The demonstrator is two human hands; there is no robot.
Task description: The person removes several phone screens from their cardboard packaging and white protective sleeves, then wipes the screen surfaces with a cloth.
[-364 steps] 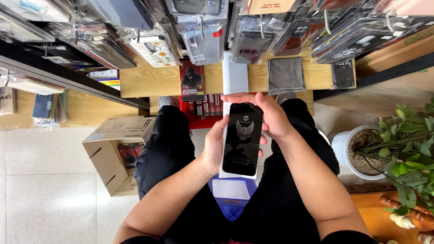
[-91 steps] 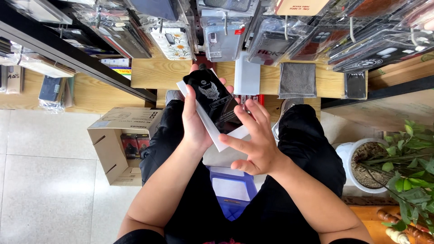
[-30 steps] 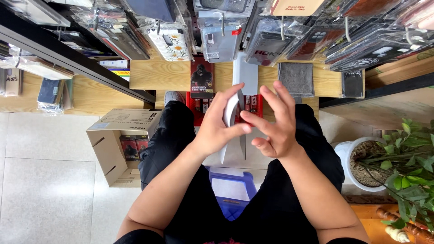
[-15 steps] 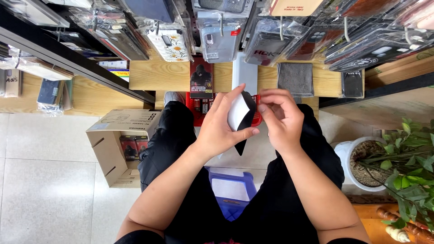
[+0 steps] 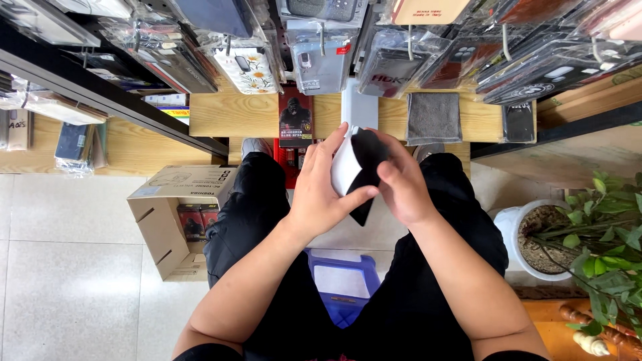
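Observation:
I sit with both hands raised over my lap. My left hand (image 5: 319, 194) grips a flat white and black packet (image 5: 354, 170), about the size of a phone, thumb across its lower part. My right hand (image 5: 401, 180) closes over the packet's black right side, fingers curled on its upper edge. The packet is tilted, white face to the left, black corner pointing down.
An open cardboard box (image 5: 175, 220) with small boxes stands at my left knee. A blue plastic stool (image 5: 341, 291) is under me. Phone cases in clear bags (image 5: 321, 53) hang above a wooden shelf (image 5: 227, 113). A potted plant (image 5: 568, 234) stands at the right.
Both hands have closed tighter on the packet. The right hand has slid over its black side, and the packet has turned so more black shows.

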